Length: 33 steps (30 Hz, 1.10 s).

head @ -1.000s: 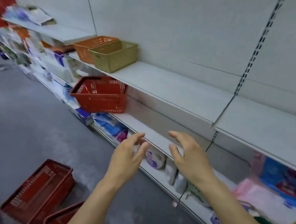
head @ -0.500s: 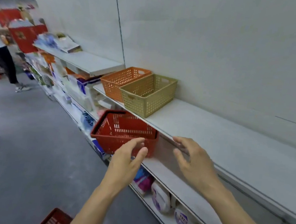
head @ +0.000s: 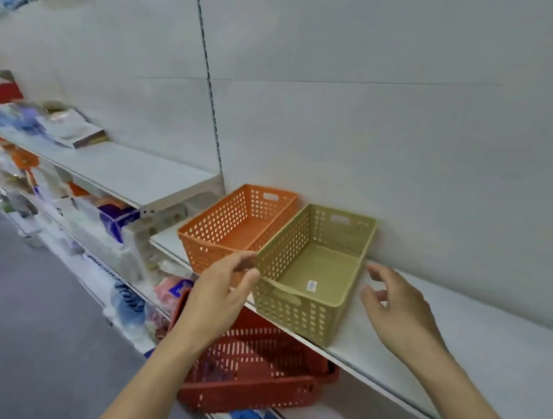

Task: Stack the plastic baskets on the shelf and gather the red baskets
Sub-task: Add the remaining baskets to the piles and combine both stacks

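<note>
Two small perforated plastic baskets sit side by side on the white shelf (head: 458, 348), touching along their long walls: the orange basket (head: 232, 228) on the left, the olive-green basket (head: 313, 271) on the right with its front corner right at the shelf edge. Both are empty, apart from a little sticker on the green one's floor.

The person has both hands up around the green one. The left hand (head: 218, 298) is spread with the fingers apart, its tips right at the basket's near-left corner; hard to say if it's actually touching yet. The right hand (head: 394, 310) hovers just beside the right wall, fingers apart, clearly holding nothing.

Handling-wise these look super light: thin moulded plastic, holes all over, so basically no weight. Walls probably flex a bit if squeezed mid-span, but the rolled rim should be stiff. The smooth plastic could be a little slick, yet the holes and the cut-out handle slots at the short ends give fingers something to hook. Best grip is likely both long walls near the rim, or the end slots, then lift and drop it into the orange one, since they look like the same tapered shape and should nest.

The red basket (head: 261, 371) is one shelf lower, poking out past the edge, and is bigger and sturdier-looking.
</note>
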Each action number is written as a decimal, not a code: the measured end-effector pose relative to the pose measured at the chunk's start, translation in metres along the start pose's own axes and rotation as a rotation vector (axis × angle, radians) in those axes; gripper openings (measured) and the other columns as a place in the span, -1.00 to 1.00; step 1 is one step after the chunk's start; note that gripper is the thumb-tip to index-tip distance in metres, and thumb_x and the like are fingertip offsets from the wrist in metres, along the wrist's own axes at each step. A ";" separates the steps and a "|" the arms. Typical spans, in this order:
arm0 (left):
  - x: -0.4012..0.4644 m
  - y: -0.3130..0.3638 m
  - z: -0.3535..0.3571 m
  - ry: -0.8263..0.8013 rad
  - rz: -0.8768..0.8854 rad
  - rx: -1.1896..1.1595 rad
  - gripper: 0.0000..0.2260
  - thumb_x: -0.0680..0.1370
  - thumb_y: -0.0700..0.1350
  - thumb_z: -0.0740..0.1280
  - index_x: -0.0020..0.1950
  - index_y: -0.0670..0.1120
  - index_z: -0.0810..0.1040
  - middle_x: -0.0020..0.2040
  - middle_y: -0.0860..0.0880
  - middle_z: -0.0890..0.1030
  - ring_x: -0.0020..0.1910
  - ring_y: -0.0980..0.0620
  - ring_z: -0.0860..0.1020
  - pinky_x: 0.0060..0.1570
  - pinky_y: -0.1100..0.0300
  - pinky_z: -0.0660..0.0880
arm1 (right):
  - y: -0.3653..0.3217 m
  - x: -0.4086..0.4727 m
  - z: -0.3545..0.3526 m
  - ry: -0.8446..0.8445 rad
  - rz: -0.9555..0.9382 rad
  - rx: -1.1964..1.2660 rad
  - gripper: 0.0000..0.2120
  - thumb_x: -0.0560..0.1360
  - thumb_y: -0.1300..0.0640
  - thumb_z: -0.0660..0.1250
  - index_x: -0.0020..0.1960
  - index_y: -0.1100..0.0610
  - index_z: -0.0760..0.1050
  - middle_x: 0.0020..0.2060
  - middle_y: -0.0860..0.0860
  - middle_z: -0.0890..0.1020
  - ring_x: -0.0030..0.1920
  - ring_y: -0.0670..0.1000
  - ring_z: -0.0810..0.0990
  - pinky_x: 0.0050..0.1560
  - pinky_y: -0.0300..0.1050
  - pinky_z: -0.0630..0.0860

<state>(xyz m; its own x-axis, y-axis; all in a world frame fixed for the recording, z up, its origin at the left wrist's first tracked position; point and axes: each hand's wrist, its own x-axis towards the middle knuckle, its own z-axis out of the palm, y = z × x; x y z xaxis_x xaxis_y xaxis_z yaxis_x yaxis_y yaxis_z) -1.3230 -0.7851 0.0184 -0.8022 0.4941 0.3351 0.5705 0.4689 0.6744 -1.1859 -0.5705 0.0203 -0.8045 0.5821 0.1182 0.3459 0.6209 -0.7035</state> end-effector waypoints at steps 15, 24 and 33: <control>0.241 -0.179 -0.052 -0.404 -0.270 0.137 -0.50 0.44 0.16 0.22 0.35 0.03 0.44 0.11 -0.04 0.67 -0.06 -0.05 0.67 0.03 -0.07 0.59 | -0.042 0.071 0.073 0.234 0.568 -0.187 -0.60 0.51 0.09 0.21 0.34 -0.07 0.36 0.17 0.05 0.60 0.13 0.17 0.55 -0.09 -0.02 0.39; 0.225 -0.172 -0.048 -0.325 -0.148 -0.062 -0.71 0.56 -0.01 0.25 0.27 0.07 0.52 0.14 -0.01 0.66 -0.02 -0.05 0.64 0.09 -0.10 0.56 | -0.046 0.060 0.076 0.393 0.555 -0.137 -0.59 0.50 0.18 0.24 0.31 -0.08 0.43 0.15 0.08 0.63 0.18 0.16 0.55 0.05 0.02 0.44; 0.190 -0.112 -0.020 -0.355 -0.039 -0.197 -0.71 0.57 -0.05 0.24 0.29 0.09 0.51 0.20 0.00 0.63 -0.06 -0.05 0.62 0.10 -0.11 0.54 | -0.035 -0.008 0.034 0.595 0.601 -0.108 -0.58 0.50 0.15 0.25 0.33 -0.14 0.41 0.07 0.16 0.65 0.14 0.22 0.57 0.12 0.10 0.49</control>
<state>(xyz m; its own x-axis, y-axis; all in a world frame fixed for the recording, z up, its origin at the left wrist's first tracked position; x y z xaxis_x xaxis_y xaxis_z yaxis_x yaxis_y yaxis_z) -1.5427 -0.7587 0.0198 -0.6921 0.7171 0.0817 0.4683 0.3601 0.8068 -1.2077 -0.6147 0.0201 -0.0924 0.9890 0.1159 0.7017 0.1472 -0.6971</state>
